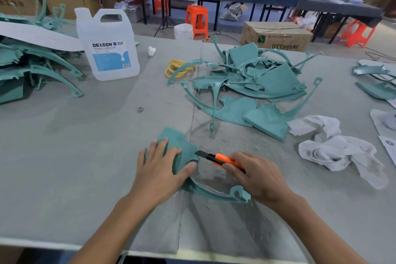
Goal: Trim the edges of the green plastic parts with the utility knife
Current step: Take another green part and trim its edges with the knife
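Table (85,135), grey mat top, seen from the head camera.

Counts:
- 1 knife (222,159), orange body, dark blade extended.
- 1 green part (184,150) being worked, flat on the table near the front edge, centre. Its curved arm runs right and ends in a loop below the right wrist.
- 3 heaps of other green parts: centre pile (257,79) behind the work spot, left pile (32,66), right group (375,83) at the table's edge. Pieces overlap, so the number per heap cannot be told.
- 1 white jug (107,45), upright, blue label, beside the left pile.
- 1 bunch of yellow rings (179,68), stacked and touching the centre pile's left edge; exact number unclear.
- 2 white rags (334,146), crumpled, right of the work spot.
- 1 small grey ring (140,109), alone on the mat.
- 3 orange stools (197,21) on the floor beyond.

Hands:
- Left hand (159,169): fingers spread and straight, palm down, pressing the part's flat panel against the table. The thumb lies along its near edge.
- Right hand (257,176): fingers curled round the knife's handle. The blade points left, and its tip touches the part's right edge, just beside the left thumb.
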